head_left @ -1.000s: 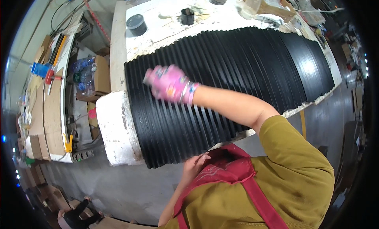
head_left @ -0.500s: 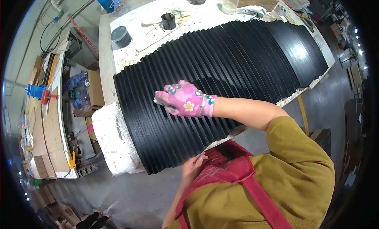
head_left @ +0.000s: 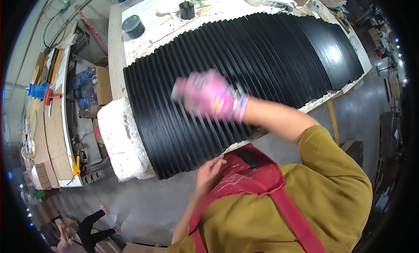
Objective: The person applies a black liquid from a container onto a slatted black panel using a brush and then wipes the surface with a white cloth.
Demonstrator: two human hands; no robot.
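Note:
A long black ribbed panel [head_left: 196, 74] lies across the table, its ridges running from far to near, with a smooth, shiny section [head_left: 329, 52] toward its right end. My right hand [head_left: 207, 96], in a pink flowered glove and smeared by motion, is over the ribs left of the middle. Its fingers are closed on a small pale grey piece [head_left: 176, 89] whose kind I cannot make out. By the panel's near edge, beside my red apron, is my bare left hand [head_left: 210, 171]. Its fingers are loosely bent and apart, and nothing shows in them.
On the white table top [head_left: 152, 19] beyond the panel stand a tub of dark stuff [head_left: 133, 27] and a small black pot [head_left: 187, 10]. A white wrapped block [head_left: 122, 139] sits at the panel's left end. Farther left is a workbench [head_left: 56, 135]; another person [head_left: 83, 231] is at the lower left.
My gloved right hand has moved a little away from me over the ribs with the pale piece. The view has shifted, and more of the other person shows at the lower left.

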